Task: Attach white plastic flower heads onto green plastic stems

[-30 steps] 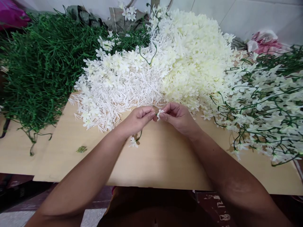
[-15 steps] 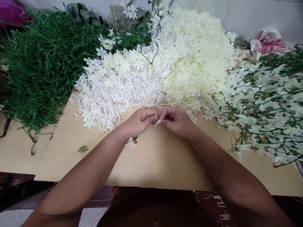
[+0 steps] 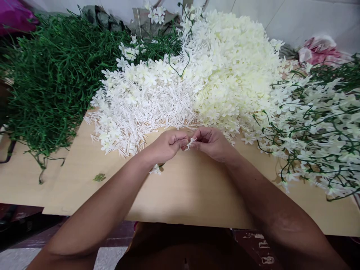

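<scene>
Both hands meet over the middle of the board. My left hand (image 3: 172, 144) is closed, thumb against fingers, on a green artificial flower stem that its palm mostly hides. A white flower (image 3: 156, 169) at one end of that stem shows below the wrist. My right hand (image 3: 209, 142) pinches a small white artificial flower (image 3: 191, 143) between thumb and fingers, right at the left fingertips. Where the flower and the stem meet is hidden by the fingers. Beyond the hands lies a heap of loose white blossoms (image 3: 233, 71) and thin white stalks (image 3: 165, 101).
A tangle of green stems (image 3: 53, 78) fills the left side. At the right lie stems with white flowers attached (image 3: 317, 131). A small yellow-green scrap (image 3: 99, 177) rests on the tan board (image 3: 191, 198), whose front edge is near my body. A pink-and-white bag (image 3: 323, 50) sits behind.
The small white flower between my fingertips has turned and its petals show more. Both hands stay almost in place; the whole view has shifted slightly.
</scene>
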### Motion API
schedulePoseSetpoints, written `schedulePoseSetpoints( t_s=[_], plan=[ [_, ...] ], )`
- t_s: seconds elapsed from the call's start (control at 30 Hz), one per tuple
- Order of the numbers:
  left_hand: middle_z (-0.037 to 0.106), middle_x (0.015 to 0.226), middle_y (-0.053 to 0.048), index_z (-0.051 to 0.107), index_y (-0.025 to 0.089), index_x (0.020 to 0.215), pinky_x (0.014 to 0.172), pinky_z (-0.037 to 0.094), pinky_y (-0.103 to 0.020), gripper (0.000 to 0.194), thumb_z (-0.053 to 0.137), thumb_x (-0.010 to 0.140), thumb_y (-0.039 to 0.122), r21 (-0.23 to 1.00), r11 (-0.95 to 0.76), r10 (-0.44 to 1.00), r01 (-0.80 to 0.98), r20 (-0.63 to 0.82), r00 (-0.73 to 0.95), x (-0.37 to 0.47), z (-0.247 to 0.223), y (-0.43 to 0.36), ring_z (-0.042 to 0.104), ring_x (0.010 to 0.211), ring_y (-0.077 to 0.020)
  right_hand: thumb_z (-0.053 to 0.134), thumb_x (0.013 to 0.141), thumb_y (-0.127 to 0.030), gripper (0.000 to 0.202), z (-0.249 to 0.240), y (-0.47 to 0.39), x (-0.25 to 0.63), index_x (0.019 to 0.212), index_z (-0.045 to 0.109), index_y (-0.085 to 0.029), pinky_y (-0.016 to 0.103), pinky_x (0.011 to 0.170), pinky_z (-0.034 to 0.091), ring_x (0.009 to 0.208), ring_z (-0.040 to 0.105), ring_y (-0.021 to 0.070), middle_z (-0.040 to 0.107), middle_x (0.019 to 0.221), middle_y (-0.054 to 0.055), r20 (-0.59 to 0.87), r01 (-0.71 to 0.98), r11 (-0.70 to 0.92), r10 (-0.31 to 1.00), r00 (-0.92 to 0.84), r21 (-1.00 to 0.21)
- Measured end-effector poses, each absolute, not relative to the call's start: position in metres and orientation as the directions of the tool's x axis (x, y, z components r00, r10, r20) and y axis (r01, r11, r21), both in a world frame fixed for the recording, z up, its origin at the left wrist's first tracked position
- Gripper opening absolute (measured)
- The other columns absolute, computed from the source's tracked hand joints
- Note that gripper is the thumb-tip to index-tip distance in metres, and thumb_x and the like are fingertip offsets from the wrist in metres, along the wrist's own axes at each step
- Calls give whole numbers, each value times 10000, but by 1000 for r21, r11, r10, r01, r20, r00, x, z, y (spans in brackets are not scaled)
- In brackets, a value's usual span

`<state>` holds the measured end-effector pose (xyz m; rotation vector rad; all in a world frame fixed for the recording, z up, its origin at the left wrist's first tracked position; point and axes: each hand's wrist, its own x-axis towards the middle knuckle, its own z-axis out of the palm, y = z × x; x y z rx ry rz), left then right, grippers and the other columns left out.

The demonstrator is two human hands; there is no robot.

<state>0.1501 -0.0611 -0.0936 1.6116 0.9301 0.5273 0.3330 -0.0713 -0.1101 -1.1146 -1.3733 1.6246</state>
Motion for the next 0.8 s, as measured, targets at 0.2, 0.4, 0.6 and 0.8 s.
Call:
schedulePoseSetpoints(
  t_s=[0.2,0.4,0.6,0.8],
  plan=[
    [322,539,56,441,189,604,507,254,-236,289,470,852,335,948,-72,809,309,-126,574,152,-98,-63,285,515,-80,894,514,-490,466,-110,-71,331,608,555,-183,240,524,345,532,437,77,535,567,-53,-184,38,-182,929,-322,-983],
    [372,564,47,477,187,637,527,282,-240,275,457,867,337,950,-77,808,302,-117,577,153,-99,-63,324,534,-91,904,477,-506,491,-110,-72,327,595,563,-173,233,506,344,507,449,72,543,543,-54,-238,45,-234,936,-261,-971],
    [519,702,-4,539,175,705,647,402,-254,362,474,915,463,980,-62,819,191,-59,570,151,-96,-62,467,664,-120,908,543,-442,434,-111,-70,332,693,596,-180,283,710,522,643,637,119,646,638,-30,-196,-133,-248,928,-316,-960],
    [536,713,-8,532,173,694,686,420,-253,398,468,916,497,973,-59,823,224,-80,562,151,-95,-60,498,712,-128,914,531,-439,434,-110,-68,336,695,609,-177,255,683,537,645,651,111,651,640,-29,-215,-161,-279,919,-330,-947]
  ],
)
